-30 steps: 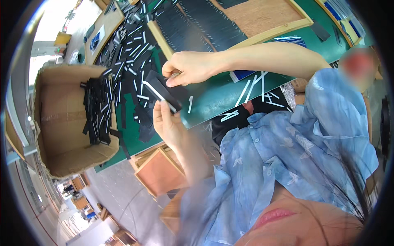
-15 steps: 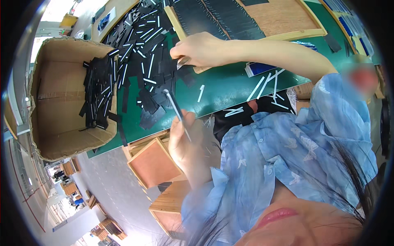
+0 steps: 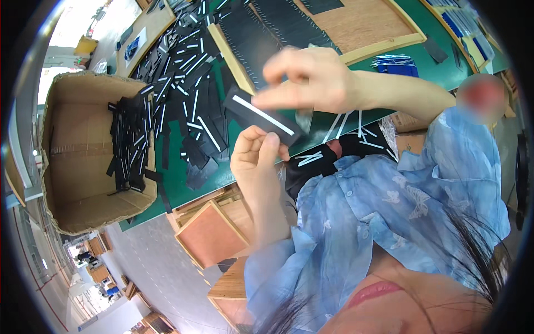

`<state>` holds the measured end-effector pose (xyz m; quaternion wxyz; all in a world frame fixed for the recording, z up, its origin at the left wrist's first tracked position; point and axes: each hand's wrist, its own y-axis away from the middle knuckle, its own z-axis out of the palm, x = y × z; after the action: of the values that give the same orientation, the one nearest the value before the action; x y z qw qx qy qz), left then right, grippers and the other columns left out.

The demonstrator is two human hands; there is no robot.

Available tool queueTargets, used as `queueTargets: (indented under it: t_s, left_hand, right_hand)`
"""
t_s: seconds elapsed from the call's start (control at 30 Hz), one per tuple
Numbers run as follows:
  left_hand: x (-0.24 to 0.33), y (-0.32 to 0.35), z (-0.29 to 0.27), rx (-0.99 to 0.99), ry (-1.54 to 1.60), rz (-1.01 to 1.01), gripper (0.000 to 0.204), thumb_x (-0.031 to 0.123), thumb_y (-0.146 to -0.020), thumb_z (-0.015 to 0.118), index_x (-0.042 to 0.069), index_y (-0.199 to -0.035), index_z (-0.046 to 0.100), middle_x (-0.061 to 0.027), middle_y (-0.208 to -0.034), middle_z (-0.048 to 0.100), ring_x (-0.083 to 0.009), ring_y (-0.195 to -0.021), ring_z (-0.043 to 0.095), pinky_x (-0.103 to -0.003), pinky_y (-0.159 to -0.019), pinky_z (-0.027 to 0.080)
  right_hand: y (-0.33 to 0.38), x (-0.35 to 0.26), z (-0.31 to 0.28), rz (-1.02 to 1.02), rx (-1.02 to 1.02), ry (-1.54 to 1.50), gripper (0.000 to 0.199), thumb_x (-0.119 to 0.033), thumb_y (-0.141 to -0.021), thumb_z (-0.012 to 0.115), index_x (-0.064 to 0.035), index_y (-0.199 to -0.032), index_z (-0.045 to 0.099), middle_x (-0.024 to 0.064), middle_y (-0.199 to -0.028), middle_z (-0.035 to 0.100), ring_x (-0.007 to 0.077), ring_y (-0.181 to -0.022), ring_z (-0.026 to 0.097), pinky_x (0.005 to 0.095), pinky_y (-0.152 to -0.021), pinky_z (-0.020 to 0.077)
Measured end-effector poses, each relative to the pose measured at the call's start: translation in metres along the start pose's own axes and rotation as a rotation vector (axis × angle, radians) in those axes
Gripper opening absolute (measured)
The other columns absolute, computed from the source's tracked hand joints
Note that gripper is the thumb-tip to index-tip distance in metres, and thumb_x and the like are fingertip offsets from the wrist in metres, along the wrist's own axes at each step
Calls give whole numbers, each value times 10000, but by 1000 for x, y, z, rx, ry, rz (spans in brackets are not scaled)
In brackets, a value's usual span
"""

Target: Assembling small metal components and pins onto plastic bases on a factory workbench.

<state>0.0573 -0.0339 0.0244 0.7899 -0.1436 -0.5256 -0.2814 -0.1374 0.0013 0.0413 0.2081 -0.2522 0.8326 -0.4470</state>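
My left hand (image 3: 257, 153) is closed on a black strip (image 3: 255, 118) with a white stripe along it, thumb on top near its lower right end. The strip is held tilted above the table's front edge. From the right, my right hand (image 3: 314, 80) reaches over it, blurred by motion. One of its fingers lies at the strip's upper end; touching or just above, I cannot tell. A small shiny, partly see-through thing (image 3: 304, 119) shows under the right palm, seemingly held there, its kind unclear. Loose black strips (image 3: 192, 100), many with white stripes, lie heaped beyond the left hand.
A cardboard box (image 3: 72, 150) with black strips stands at the left of the green table (image 3: 208, 175). A wooden-framed board (image 3: 367, 33) carrying black sheets lies at the back. Thin white strips (image 3: 336, 127) and a blue bundle (image 3: 397, 65) are at the right; wooden trays (image 3: 211, 234) stand below.
The black strip, seen nearly edge-on before, now shows its striped face. My left hand has risen slightly; my right hand has moved back toward the right and over the strip.
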Motion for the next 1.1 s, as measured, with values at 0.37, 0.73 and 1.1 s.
queueTargets:
  t_s: [0.37, 0.73, 1.1]
  left_hand:
    - [-20, -3, 30, 7, -227, 85, 270, 103, -920, 550, -75, -1124, 561, -129, -912, 665, -116, -632, 624, -228, -566, 505]
    - [-31, -11, 29, 153, -87, 28, 279, 138, -936, 508, -67, -1115, 571, -138, -725, 655, -154, -614, 645, -211, -551, 498]
    - [-55, -17, 9, 176, -105, 79, 351, 168, -927, 491, -77, -1179, 496, -173, -873, 622, -190, -672, 587, -256, -590, 493]
  right_hand:
    - [28, 5, -49, 628, -600, -479, 263, -247, -757, 702, -45, -902, 618, 56, -768, 628, 211, -677, 563, 307, -603, 425]
    - [57, -14, -60, -206, -386, 216, 221, -222, -715, 563, -111, -906, 546, 27, -818, 483, 195, -749, 494, 298, -651, 382]
    - [136, 12, -88, 488, -365, 7, 369, -117, -613, 788, -120, -954, 648, 28, -929, 545, 211, -691, 557, 337, -561, 446]
